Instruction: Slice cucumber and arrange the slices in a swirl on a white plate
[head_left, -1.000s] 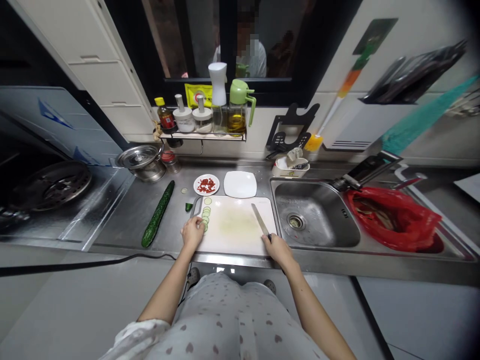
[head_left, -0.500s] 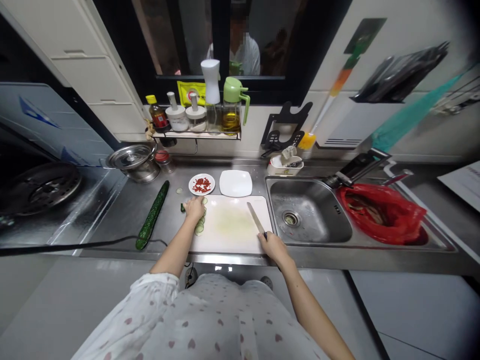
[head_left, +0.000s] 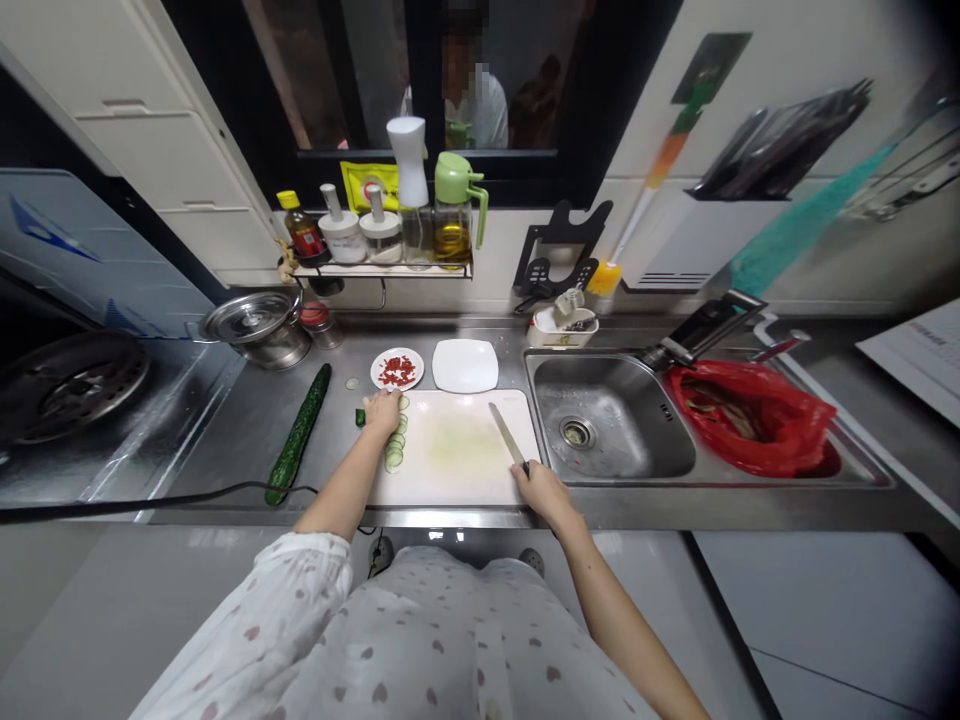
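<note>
My left hand reaches over the left edge of the white cutting board, fingers bent together beside a row of cucumber slices. Its fingertips are partly hidden, so what they pinch does not show. A short dark-green cucumber piece lies just left of that hand on the counter. My right hand is closed around the handle of a kitchen knife. The blade rests low over the board's right side, pointing up and left. A whole cucumber lies further left.
Behind the board stand a plate of chopped red pieces and a white square plate. The sink and a red plastic bag are at right. A lidded pot stands back left, with a bottle rack above the counter.
The whole view has shifted slightly left. My left hand stays by the slices, more of which now show below it. The knife in my right hand has hardly moved.
</note>
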